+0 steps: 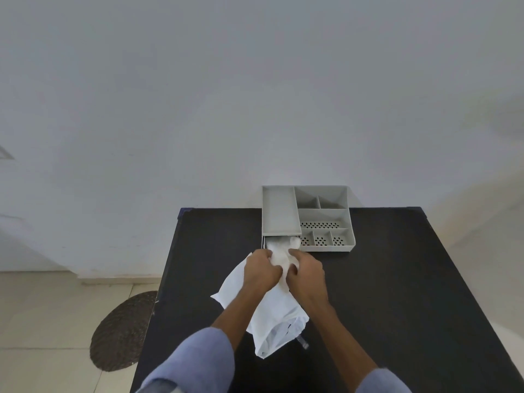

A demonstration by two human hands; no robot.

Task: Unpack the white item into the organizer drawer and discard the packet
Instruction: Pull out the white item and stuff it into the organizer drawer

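Two hands are gripping the white item (279, 258) at frame centre: left hand (262, 269) and right hand (306, 272) fingers curled closed on it, feeding it into the organizer drawer (280, 242); the packet (272, 313) is lying beneath them on the black table (397, 293).

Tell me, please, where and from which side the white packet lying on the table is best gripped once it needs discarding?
Probably the packet's near end, which lies free on the black table towards the person. Its far, open mouth is taken up by the left hand, the right hand and the white item at the drawer. Pinch the flat, limp end from above.
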